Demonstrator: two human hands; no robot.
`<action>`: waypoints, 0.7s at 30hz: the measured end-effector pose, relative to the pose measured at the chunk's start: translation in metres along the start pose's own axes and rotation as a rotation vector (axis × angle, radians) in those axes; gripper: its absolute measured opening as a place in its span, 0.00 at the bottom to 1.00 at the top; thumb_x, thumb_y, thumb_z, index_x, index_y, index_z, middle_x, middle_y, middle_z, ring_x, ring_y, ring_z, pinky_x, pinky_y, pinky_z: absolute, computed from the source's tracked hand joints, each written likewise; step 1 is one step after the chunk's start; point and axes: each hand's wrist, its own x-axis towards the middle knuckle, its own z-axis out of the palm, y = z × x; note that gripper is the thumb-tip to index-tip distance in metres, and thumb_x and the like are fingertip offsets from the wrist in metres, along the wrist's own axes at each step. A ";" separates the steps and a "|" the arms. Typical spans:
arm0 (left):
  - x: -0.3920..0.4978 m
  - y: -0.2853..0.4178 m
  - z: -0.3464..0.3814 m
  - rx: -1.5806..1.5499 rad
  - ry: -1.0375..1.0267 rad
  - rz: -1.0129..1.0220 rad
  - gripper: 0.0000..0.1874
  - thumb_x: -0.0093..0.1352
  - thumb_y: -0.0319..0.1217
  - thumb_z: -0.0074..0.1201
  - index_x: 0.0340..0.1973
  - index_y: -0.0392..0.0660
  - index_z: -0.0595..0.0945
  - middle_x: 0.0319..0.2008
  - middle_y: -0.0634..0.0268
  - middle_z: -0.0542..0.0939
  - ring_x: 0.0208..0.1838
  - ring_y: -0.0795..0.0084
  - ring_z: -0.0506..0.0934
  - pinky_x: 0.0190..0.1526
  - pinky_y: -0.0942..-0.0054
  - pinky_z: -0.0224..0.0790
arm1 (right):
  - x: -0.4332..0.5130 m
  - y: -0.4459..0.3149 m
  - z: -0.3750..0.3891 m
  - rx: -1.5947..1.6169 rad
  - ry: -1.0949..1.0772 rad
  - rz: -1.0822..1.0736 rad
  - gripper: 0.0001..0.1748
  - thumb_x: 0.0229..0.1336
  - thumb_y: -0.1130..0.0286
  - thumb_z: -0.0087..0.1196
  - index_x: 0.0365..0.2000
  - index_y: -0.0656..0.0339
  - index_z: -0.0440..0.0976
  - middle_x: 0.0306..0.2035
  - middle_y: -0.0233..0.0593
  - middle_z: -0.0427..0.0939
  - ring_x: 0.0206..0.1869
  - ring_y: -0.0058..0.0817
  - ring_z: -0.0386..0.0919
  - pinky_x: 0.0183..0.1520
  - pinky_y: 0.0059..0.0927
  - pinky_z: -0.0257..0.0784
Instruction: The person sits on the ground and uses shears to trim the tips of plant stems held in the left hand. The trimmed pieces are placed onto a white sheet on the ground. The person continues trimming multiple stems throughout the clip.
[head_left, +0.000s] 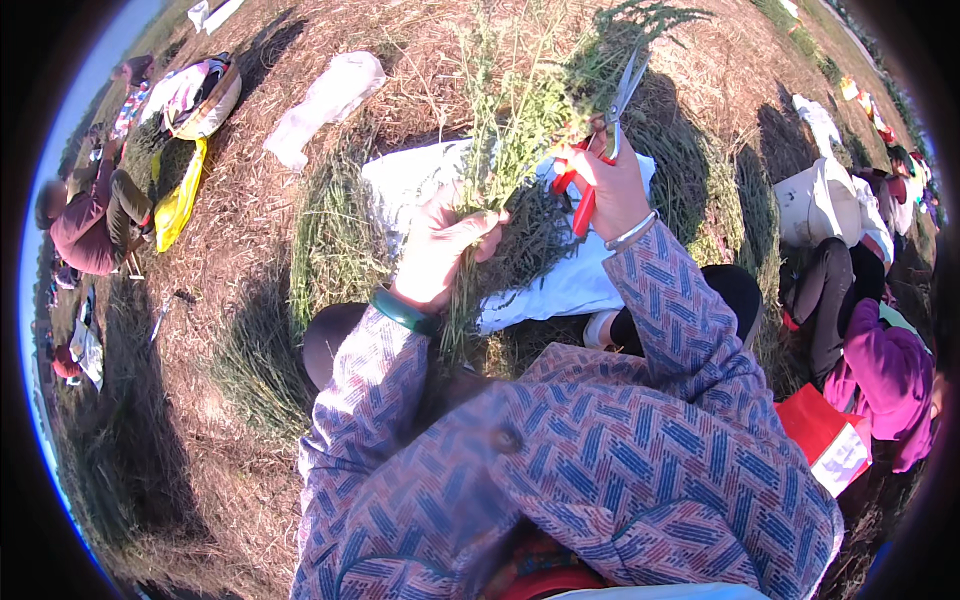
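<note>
My left hand (454, 247), with a dark green bangle at the wrist, grips a bunch of leafy green stems (517, 127) whose lower ends hang below the fist. Red-handled scissors (616, 112) are in my right hand (611, 184), their metal blades pointing up beside the bunch; how far the blades are parted is hard to tell. A silver bracelet circles my right wrist. Under both hands a white cloth (540, 296) is spread on the ground, with a heap of cut plant bits (529, 240) on it.
Piles of cut stems (337, 232) lie left of the cloth, with more (675, 150) at its right. A pale plastic bag (326, 105) rests farther out. People sit at left (90, 225) and right (885, 367), near a yellow bag (180, 199), a white sack (817, 202) and a red bag (814, 424).
</note>
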 end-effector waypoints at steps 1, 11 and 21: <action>0.001 -0.001 0.000 0.051 0.055 0.053 0.10 0.69 0.23 0.53 0.46 0.39 0.76 0.30 0.64 0.80 0.21 0.80 0.70 0.22 0.81 0.60 | 0.001 0.001 -0.003 0.018 -0.005 -0.012 0.17 0.55 0.83 0.53 0.46 0.61 0.69 0.41 0.31 0.73 0.39 0.21 0.76 0.39 0.25 0.73; 0.003 -0.002 0.012 0.215 0.047 0.060 0.13 0.70 0.25 0.53 0.50 0.41 0.75 0.33 0.64 0.81 0.23 0.80 0.73 0.21 0.81 0.62 | 0.018 0.008 0.011 0.018 -0.111 0.029 0.15 0.51 0.80 0.63 0.39 0.60 0.70 0.27 0.29 0.75 0.23 0.19 0.73 0.26 0.22 0.69; 0.013 -0.005 0.009 0.010 0.210 0.118 0.11 0.68 0.25 0.55 0.46 0.39 0.76 0.29 0.67 0.78 0.22 0.81 0.71 0.20 0.82 0.59 | 0.005 0.024 0.010 -0.003 0.029 -0.095 0.20 0.56 0.84 0.54 0.49 0.60 0.69 0.37 0.31 0.75 0.33 0.19 0.75 0.34 0.23 0.72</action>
